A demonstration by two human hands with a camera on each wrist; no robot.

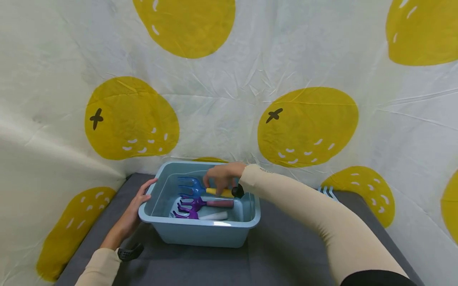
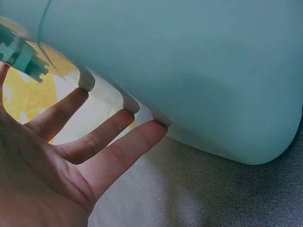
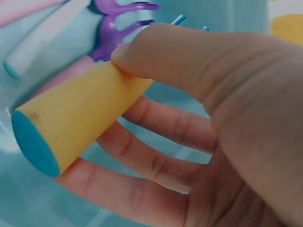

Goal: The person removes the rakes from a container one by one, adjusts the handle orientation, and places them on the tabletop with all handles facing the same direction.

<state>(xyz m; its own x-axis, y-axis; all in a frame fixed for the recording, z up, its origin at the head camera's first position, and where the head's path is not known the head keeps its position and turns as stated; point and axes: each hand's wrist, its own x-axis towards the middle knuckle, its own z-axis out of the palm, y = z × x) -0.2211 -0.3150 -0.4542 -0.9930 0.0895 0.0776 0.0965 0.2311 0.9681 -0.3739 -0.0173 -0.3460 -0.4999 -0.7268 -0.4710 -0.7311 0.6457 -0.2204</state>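
Note:
Inside a light blue plastic bin [image 1: 200,234] my right hand [image 1: 222,175] holds the yellow handle [image 1: 214,191] of a blue hand fork [image 1: 193,188]. In the right wrist view the thumb lies over that handle [image 3: 80,113] and the fingers curl beneath it. Two purple hand rakes lie in the bin nearer to me, one with a pink handle [image 1: 220,203] and one with a white handle [image 1: 214,216]. My left hand [image 1: 137,202] is at the bin's left rim. Three fairly straight fingers [image 2: 113,151] touch its outer wall [image 2: 189,85] with their tips.
The bin stands on a dark grey surface [image 1: 286,246]. Light blue tines [image 1: 327,193] show behind my right forearm; the rest of that tool is hidden. A white cloth [image 1: 222,119] printed with yellow fruit hangs behind and at the sides.

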